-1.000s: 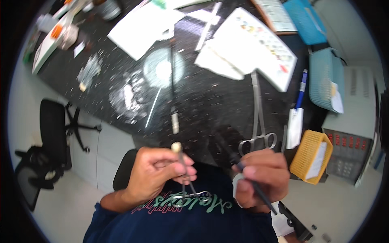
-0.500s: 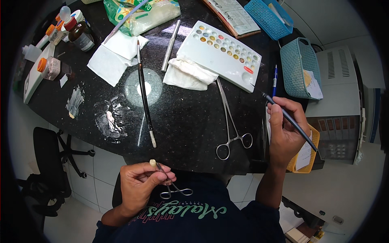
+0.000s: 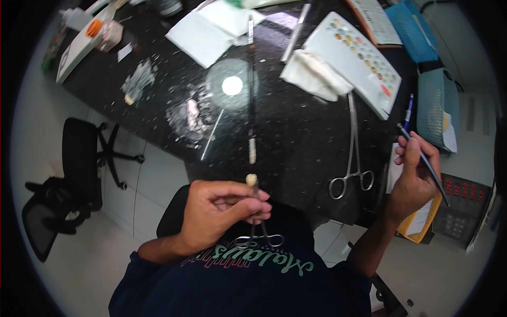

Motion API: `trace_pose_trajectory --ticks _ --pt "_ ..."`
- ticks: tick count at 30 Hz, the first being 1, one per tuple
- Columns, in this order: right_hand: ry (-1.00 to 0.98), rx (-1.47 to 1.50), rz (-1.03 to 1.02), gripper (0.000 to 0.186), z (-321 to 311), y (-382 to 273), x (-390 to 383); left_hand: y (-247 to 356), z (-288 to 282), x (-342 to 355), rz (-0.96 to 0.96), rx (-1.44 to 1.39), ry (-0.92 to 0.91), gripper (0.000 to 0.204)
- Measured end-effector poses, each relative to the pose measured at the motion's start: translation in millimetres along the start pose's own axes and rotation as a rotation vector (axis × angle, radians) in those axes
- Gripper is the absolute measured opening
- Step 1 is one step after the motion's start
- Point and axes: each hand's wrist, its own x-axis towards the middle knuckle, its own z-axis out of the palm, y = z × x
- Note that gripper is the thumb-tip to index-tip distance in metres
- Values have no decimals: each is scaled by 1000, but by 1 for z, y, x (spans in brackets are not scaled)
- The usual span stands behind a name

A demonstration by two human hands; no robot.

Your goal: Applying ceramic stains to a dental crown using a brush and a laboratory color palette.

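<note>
Close to my body, my left hand (image 3: 219, 211) grips small scissor-handled forceps (image 3: 257, 230), and a cream tooth-shaped crown (image 3: 252, 180) sits at their tip. My right hand (image 3: 417, 171) holds a slim dark blue-grey tool (image 3: 430, 170) like a pen; its fine tip points up and left, and I cannot tell its kind. Between the hands, longer forceps (image 3: 354, 140) lie on the black table (image 3: 296, 158). A long dark brush (image 3: 252, 105) with a pale end lies just beyond the crown. A white palette (image 3: 315, 39) with wells of coloured pastes rests farther back.
Folded white tissue (image 3: 315, 74) touches the palette. White paste smears (image 3: 193, 113) mark the table at left, near an orange-capped jar (image 3: 108, 36). A blue pen (image 3: 409, 111), a teal basket (image 3: 435, 105) and a yellow basket (image 3: 422, 224) are at right. An office chair (image 3: 82, 158) stands left.
The whole view has shifted, so the table things appear lower right or higher. My left hand with the forceps and crown now appears nearer the brush's pale end. Both hands keep their holds.
</note>
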Motion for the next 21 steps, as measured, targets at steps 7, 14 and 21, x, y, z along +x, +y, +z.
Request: trace_pose_trajectory --ticks 7,14,21 --pt "41 -10 -170 16 -9 15 -1 -3 -5 3 43 -84 -68 16" --pt "-9 291 -55 26 2 -17 10 -4 -7 -2 80 -55 -58 19" --pt "-156 366 -42 24 37 -48 68 -13 -29 -2 633 476 123 15"
